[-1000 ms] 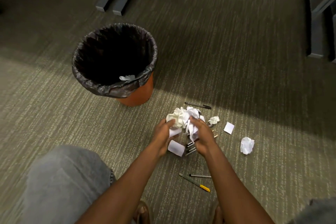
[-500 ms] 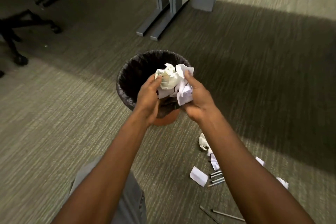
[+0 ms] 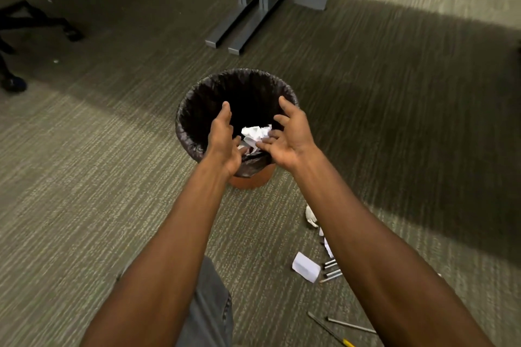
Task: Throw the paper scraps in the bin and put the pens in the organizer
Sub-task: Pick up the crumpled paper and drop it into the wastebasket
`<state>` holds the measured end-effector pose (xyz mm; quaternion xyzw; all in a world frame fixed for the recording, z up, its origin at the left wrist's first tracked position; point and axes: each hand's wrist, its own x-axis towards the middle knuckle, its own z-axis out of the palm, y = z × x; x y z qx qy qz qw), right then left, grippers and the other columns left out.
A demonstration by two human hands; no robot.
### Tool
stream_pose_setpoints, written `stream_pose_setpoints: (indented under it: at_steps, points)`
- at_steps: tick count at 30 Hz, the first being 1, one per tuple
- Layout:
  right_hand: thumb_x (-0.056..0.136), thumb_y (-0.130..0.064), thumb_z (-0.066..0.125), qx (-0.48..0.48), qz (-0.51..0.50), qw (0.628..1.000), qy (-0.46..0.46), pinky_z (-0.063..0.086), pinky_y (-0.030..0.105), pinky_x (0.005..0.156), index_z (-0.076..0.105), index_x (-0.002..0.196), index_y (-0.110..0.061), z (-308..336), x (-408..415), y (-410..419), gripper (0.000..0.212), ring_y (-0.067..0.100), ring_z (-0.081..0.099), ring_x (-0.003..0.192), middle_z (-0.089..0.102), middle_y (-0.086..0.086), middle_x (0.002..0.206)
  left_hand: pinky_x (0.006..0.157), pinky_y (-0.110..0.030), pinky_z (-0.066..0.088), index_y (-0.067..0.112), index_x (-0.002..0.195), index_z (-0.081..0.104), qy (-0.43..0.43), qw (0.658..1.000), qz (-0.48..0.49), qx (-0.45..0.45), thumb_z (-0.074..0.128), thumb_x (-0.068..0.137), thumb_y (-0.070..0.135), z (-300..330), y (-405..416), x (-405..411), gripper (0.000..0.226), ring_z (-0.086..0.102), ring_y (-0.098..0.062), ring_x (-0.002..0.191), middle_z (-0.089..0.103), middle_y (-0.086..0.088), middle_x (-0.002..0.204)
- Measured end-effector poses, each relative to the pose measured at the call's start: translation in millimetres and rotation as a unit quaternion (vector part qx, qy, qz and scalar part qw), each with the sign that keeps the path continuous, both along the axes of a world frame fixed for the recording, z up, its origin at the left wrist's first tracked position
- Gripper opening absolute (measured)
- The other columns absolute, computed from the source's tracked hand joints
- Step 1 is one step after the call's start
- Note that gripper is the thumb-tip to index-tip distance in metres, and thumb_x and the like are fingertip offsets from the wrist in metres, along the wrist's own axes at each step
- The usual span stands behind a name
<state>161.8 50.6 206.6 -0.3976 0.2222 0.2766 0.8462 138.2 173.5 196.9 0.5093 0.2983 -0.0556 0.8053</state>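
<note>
An orange bin (image 3: pixel 251 180) lined with a black bag (image 3: pixel 194 110) stands on the carpet. Crumpled white paper (image 3: pixel 255 134) lies inside it. My left hand (image 3: pixel 224 139) and my right hand (image 3: pixel 290 135) hover over the bin's near rim, both open with fingers spread and holding nothing. On the floor to the right, partly hidden by my right arm, lie a flat paper scrap (image 3: pixel 306 266), a crumpled scrap (image 3: pixel 310 217), a bunch of pens (image 3: pixel 331 272) and two more pens (image 3: pixel 351 325). No organizer is in view.
Grey metal desk legs (image 3: pixel 248 22) stand behind the bin. A black chair base (image 3: pixel 33 22) with castors is at the far left. My knee in grey trousers (image 3: pixel 210 307) shows at the bottom centre.
My hands lifted the wad of paper from the floor to above the bin, then opened. The paper dropped into the bin.
</note>
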Motion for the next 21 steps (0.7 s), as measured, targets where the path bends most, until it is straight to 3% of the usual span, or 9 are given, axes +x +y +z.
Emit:
stream_pose_setpoints:
  at_steps: [2, 5, 7, 9, 14, 18, 21]
  points:
    - [0.095, -0.046, 0.06, 0.03, -0.015, 0.999, -0.003, 0.031, 0.055, 0.117, 0.022, 0.159, -0.009, -3.4, -2.2, -5.4, 0.083, 0.047, 0.016, 0.152, 0.014, 0.03, 0.163, 0.126, -0.052, 0.022, 0.023, 0.161, 0.03, -0.013, 1.0, -0.009, -0.004, 0.044, 0.1, 0.063, -6.3, -0.3, 1.0, 0.075, 0.011, -0.038, 0.159, 0.016, -0.009, 0.173]
    - [0.097, -0.044, 0.058, 0.044, -0.034, 0.998, -0.015, 0.032, 0.052, 0.12, 0.027, 0.157, -0.006, -7.1, -6.4, -17.7, 0.077, 0.041, 0.029, 0.15, 0.027, 0.028, 0.16, 0.12, -0.047, 0.029, 0.022, 0.155, 0.043, -0.045, 0.997, -0.022, 0.053, 0.043, 0.1, 0.063, -9.0, -3.0, 0.1, 0.069, 0.022, -0.032, 0.157, 0.037, -0.008, 0.164]
    - [0.098, -0.043, 0.057, 0.034, -0.049, 0.998, -0.035, 0.041, 0.05, 0.115, 0.039, 0.151, -0.004, -10.5, -12.3, -29.8, 0.068, 0.035, 0.046, 0.14, 0.046, 0.024, 0.151, 0.107, -0.039, 0.042, 0.028, 0.135, 0.064, -0.096, 0.979, -0.033, 0.178, 0.048, 0.098, 0.06, -6.3, -9.0, -4.0, 0.051, 0.049, -0.019, 0.142, 0.062, 0.003, 0.139]
    - [0.099, -0.042, 0.056, 0.016, -0.063, 0.997, -0.052, 0.046, 0.046, 0.11, 0.05, 0.143, -0.004, -17.8, -21.9, -45.2, 0.058, 0.03, 0.059, 0.129, 0.059, 0.019, 0.14, 0.095, -0.034, 0.052, 0.033, 0.111, 0.073, -0.161, 0.946, -0.055, 0.278, 0.056, 0.095, 0.052, -5.8, -20.6, -10.1, 0.03, 0.066, -0.009, 0.118, 0.074, 0.01, 0.115]
    - [0.101, -0.037, 0.053, -0.023, -0.112, 0.991, -0.063, 0.052, 0.035, 0.084, 0.063, 0.129, -0.007, -55.3, -54.0, -88.4, 0.042, 0.021, 0.068, 0.096, 0.069, 0.011, 0.107, 0.071, -0.013, 0.051, 0.027, 0.1, 0.076, -0.253, 0.886, -0.129, 0.366, 0.065, 0.095, 0.035, -20.8, -65.8, -34.0, 0.015, 0.069, 0.003, 0.079, 0.075, 0.014, 0.083]
    - [0.1, -0.028, 0.055, -0.152, -0.144, 0.978, -0.022, 0.047, 0.029, 0.064, 0.065, 0.117, -0.013, -107.7, -80.4, -127.4, 0.025, 0.017, 0.066, 0.077, 0.069, 0.01, 0.093, 0.062, -0.011, 0.048, 0.024, 0.092, 0.076, -0.252, 0.848, -0.236, 0.402, 0.068, 0.092, 0.026, -60.5, -107.3, -56.3, 0.009, 0.064, 0.005, 0.065, 0.072, 0.014, 0.073]
    - [0.098, -0.014, 0.058, -0.304, -0.142, 0.942, 0.029, 0.045, 0.03, 0.06, 0.066, 0.103, -0.013, -153.9, -104.6, -155.6, 0.01, 0.022, 0.065, 0.072, 0.069, 0.019, 0.096, 0.072, -0.025, 0.057, 0.019, 0.099, 0.078, -0.177, 0.803, -0.358, 0.442, 0.071, 0.09, 0.019, -112.1, -130.8, -74.9, 0.012, 0.068, -0.003, 0.072, 0.077, 0.004, 0.084]
